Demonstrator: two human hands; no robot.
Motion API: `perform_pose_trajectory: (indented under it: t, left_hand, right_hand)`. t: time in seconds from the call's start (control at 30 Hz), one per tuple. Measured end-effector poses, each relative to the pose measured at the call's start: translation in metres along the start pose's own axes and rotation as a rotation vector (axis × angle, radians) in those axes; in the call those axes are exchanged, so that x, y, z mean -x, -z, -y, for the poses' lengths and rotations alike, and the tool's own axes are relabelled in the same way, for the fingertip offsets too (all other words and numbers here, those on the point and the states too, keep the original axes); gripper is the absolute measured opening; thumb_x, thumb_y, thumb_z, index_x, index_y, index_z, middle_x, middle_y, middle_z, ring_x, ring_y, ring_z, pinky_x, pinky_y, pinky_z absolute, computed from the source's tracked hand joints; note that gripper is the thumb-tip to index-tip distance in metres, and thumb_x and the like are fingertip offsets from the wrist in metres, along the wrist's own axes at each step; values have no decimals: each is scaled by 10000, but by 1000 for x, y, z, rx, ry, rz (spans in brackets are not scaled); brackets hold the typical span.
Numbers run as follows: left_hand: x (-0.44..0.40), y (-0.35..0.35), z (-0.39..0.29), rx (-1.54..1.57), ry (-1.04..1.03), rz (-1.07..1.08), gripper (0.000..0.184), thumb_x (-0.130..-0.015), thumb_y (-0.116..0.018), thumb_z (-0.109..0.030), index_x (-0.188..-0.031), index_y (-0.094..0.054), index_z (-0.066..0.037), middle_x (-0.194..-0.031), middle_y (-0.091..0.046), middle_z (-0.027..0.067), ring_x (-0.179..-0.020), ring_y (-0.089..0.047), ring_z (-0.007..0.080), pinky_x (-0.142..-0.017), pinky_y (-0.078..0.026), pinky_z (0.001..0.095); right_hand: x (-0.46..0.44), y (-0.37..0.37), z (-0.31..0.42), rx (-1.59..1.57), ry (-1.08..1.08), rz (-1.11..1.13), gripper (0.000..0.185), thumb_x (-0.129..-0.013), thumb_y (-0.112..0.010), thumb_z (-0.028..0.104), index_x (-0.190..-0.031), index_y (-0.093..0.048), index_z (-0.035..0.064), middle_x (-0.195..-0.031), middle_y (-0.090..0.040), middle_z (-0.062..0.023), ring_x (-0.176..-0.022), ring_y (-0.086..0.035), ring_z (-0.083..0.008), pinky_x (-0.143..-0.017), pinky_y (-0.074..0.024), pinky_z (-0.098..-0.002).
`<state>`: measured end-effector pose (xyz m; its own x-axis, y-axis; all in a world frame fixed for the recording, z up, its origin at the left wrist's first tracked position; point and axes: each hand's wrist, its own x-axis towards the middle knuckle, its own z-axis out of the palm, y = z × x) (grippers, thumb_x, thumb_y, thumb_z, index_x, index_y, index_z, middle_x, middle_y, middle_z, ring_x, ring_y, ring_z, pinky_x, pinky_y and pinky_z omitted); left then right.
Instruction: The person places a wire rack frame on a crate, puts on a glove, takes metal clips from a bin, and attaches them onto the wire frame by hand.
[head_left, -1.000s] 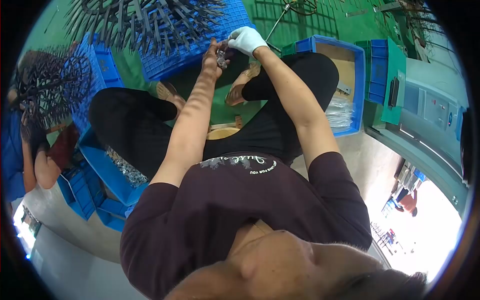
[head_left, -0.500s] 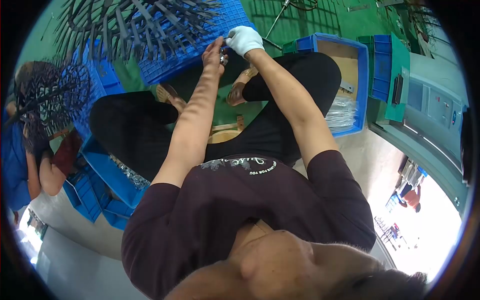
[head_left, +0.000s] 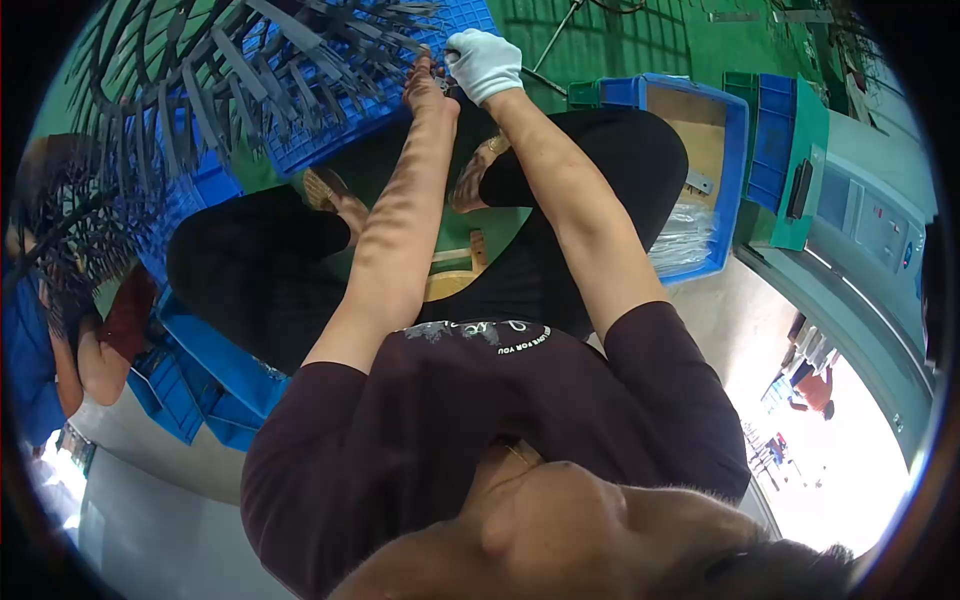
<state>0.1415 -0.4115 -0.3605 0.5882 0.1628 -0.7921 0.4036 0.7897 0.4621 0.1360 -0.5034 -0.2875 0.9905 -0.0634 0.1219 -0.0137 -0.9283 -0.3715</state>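
My left hand (head_left: 430, 92), bare, is raised in front of me beside the tips of a rack of dark prongs (head_left: 255, 85). Its fingers are curled round small shiny metal pieces (head_left: 445, 88), partly hidden in the palm. My right hand (head_left: 485, 66) wears a white glove and is closed in a pinch close to the left fingertips. What the pinch holds, if anything, is too small to make out. Below and behind the prongs is a blue plastic crate (head_left: 310, 148).
At right stands a blue bin (head_left: 738, 190) with clear plastic bags (head_left: 685, 238) inside. Blue crates (head_left: 215, 345) sit at left, near another person's arm (head_left: 100, 365). A wooden stool (head_left: 452, 284) shows between my legs. A metal rod (head_left: 553, 45) lies beyond my right hand.
Both hands have moved slightly forward, the left now turned so less metal shows in its palm. The dark prongs have shifted and look larger at upper left.
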Motion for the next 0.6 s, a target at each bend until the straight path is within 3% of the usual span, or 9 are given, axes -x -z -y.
perform_pose_trajectory:
  t: [0.17,0.37,0.47,0.6]
  left_hand:
    - [5,-7,2,-45,-82,-51,254,-829,-752,-310,-804,-574,-132,-694,-525,-30,-601,-505,106,-470,-411,264]
    - [-2,-7,0,-59,-43,-61,230,-834,-749,-290,-891,-615,-111,-766,-546,-2,-665,-522,130,-519,-443,290]
    - [-9,-5,4,-66,-51,-75,269,-833,-748,-290,-979,-631,-96,-842,-597,31,-728,-571,186,-595,-500,338]
    - [-28,5,11,-44,-34,9,350,-759,-798,-262,-1034,-657,-97,-1086,-617,19,-948,-557,188,-774,-483,403]
  right_hand:
    - [-2,-3,-2,-4,-1,-51,95,-772,-650,269,-786,-706,194,-802,-671,-36,-776,-661,-259,-676,-521,-397]
    - [-3,-4,-1,-10,9,-52,107,-776,-643,276,-780,-710,191,-806,-672,-38,-776,-660,-267,-677,-522,-399]
    - [-4,-3,1,-5,11,-35,108,-772,-649,271,-798,-710,186,-820,-675,-41,-786,-659,-271,-684,-524,-396]
    - [-6,2,1,19,26,-14,114,-762,-658,251,-835,-706,178,-836,-677,-46,-797,-656,-273,-695,-525,-391]
